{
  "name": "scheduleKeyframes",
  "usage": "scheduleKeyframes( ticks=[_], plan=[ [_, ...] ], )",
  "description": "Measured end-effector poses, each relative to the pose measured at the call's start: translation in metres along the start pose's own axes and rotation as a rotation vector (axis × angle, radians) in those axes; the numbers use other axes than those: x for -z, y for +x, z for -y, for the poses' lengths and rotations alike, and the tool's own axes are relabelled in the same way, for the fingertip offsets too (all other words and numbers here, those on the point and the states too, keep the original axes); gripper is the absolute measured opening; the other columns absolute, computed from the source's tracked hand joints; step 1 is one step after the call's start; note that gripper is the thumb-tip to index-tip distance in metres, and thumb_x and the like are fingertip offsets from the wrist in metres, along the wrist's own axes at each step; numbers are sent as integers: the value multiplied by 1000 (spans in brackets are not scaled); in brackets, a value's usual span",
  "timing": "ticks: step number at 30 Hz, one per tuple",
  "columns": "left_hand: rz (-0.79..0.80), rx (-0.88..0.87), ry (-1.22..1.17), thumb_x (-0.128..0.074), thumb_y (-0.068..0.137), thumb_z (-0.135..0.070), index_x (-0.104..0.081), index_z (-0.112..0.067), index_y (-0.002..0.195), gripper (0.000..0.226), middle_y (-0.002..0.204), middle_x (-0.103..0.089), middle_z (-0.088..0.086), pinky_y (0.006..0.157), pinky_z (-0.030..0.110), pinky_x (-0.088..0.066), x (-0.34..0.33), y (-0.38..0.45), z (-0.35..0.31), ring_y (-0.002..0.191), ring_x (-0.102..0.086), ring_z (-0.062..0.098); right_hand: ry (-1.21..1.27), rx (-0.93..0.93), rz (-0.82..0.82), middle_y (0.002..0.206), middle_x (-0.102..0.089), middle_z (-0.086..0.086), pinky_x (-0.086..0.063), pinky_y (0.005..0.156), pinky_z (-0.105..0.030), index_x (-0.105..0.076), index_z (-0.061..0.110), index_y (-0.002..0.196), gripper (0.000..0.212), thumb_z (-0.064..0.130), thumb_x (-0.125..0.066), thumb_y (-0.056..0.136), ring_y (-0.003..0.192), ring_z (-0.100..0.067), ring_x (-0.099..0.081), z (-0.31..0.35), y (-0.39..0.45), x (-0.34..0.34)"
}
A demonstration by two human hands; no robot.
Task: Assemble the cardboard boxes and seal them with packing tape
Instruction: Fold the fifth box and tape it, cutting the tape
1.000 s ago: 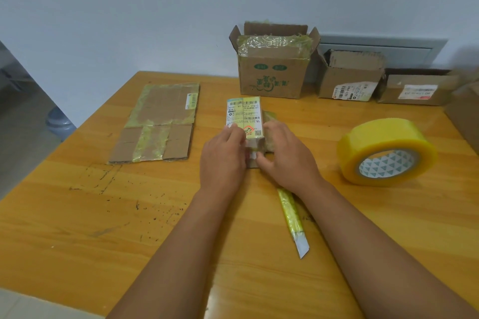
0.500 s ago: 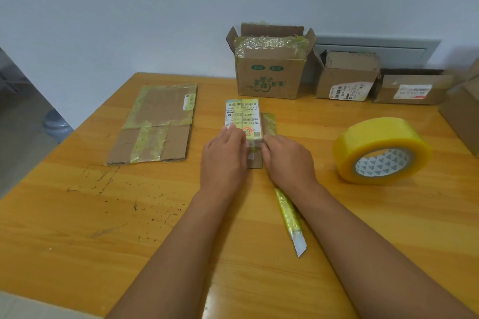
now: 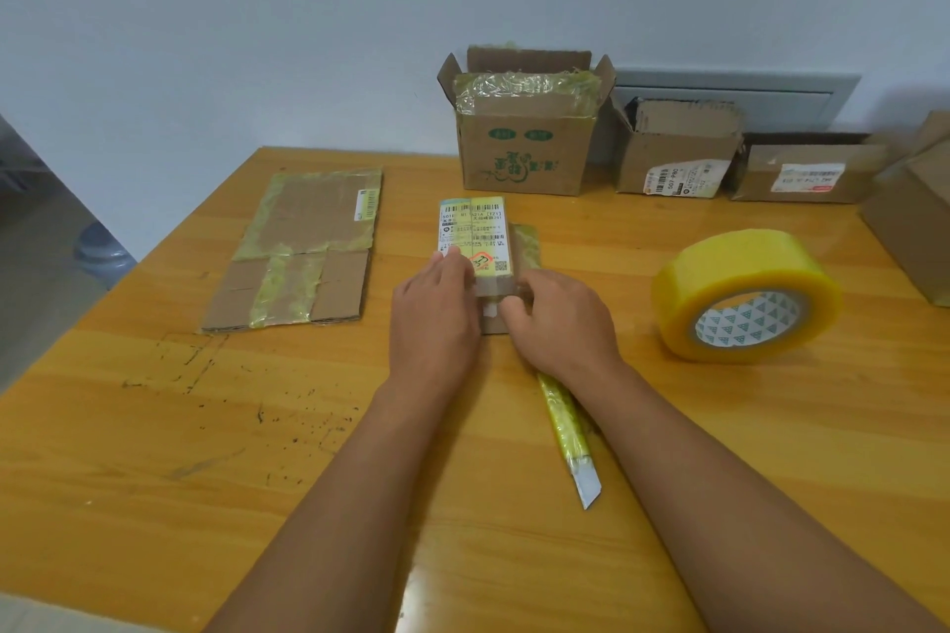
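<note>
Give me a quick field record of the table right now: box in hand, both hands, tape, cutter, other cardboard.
box in hand: small labelled cardboard box, mid-table, near end flaps being closed
left hand: holds the box's left side
right hand: fingers curled at the near end flap
tape: big yellow packing tape roll, right of the box, untouched
cutter: yellow utility knife, partly under the right forearm
flat stock: flattened taped cardboard box, left
back row: open brown cardboard boxes by the wall

Tape roll (image 3: 746,294) right of small box (image 3: 475,242).
</note>
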State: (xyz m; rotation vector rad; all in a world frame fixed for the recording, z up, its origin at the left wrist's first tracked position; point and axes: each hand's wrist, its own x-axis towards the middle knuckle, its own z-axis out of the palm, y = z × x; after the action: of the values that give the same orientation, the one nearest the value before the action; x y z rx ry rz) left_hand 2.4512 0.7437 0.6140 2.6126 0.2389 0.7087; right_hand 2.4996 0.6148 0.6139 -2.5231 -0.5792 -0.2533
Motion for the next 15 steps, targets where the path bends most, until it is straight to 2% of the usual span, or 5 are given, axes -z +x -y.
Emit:
scheduleKeyframes(
  ticks=[2,5,8,12,15],
  plan=[
    [9,17,-26,-53,94,-7,-56,-10,112,18,112,-66,9,78,37,-36,1,-1,-1,106,-58,31,-20,32,35,95,-64,-6,-38,71,-38,-56,13,90,17,29,-52,89,88,-28,-55,0,0,-2],
    [71,80,-70,-57,89,-9,-51,-11,128,39,127,-61,6,83,33,-40,3,-2,-1,121,-52,26,-68,49,95,97,-63,-6,-38,77,-40,-48,17,87,12,28,-50,89,90,-29,-55,-1,0,-3],
    [104,146,-170,-59,89,-14,-46,-17,137,50,132,-57,1,81,25,-35,5,-5,1,119,-52,19,-15,41,67,90,-63,-6,-40,82,-40,-49,15,83,18,32,-41,83,78,-25,-49,-1,0,-1],
    [121,225,-354,-53,86,-23,-43,-20,140,55,135,-55,-4,85,24,-38,8,-6,3,116,-53,12,158,33,41,93,-61,-2,-39,70,-35,-61,14,101,41,37,-34,81,82,-24,-52,2,-1,0],
    [43,307,-553,-45,78,-32,-49,-21,135,59,128,-57,-10,85,23,-46,10,-5,0,108,-56,6,219,22,68,89,-63,2,-45,68,-37,-61,17,94,44,42,-28,80,81,-23,-54,0,-1,-1]
  ],
)
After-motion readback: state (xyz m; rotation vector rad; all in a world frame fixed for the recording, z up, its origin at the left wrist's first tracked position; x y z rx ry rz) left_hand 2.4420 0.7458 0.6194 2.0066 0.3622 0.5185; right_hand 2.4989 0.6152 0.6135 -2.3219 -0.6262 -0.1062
